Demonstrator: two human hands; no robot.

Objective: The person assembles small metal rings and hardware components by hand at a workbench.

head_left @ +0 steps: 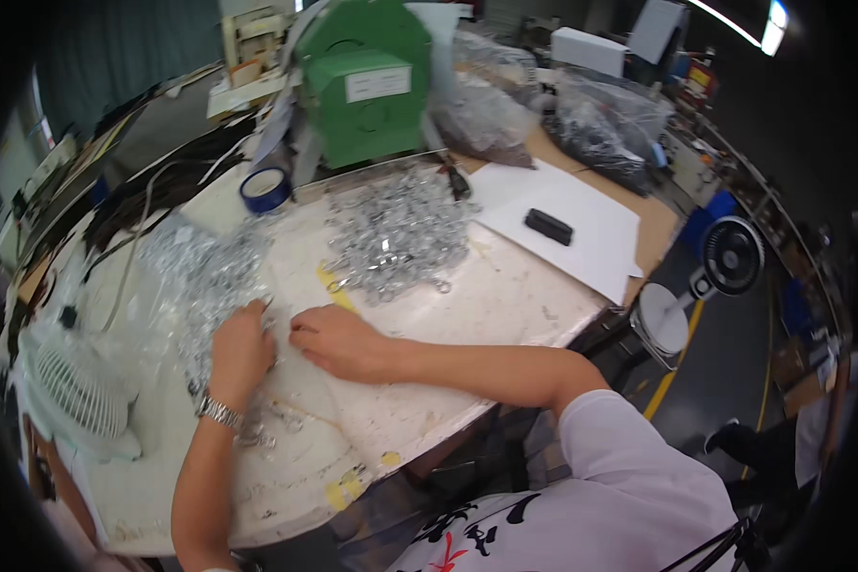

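Note:
My left hand (242, 351), with a metal watch (220, 412) on its wrist, rests at the edge of a heap of small shiny metal parts (210, 272) on clear plastic. Its fingers are bent together, and whatever they pinch is too small to name. Just to the right, my right hand (341, 341) is curled low over the white tabletop (400, 381), its fingertips turned toward the left hand. Anything inside those fingers is hidden. A second pile of small silvery parts (391, 234) lies beyond my right hand. A few loose pieces (262, 429) are scattered nearer me.
A green machine (367, 105) stands behind the far pile, with a blue tape roll (265, 191) to its left. A black block (549, 227) lies on a white sheet (591, 253). A white fan (81, 396) is at left; another fan (729, 255) stands off the table's right side.

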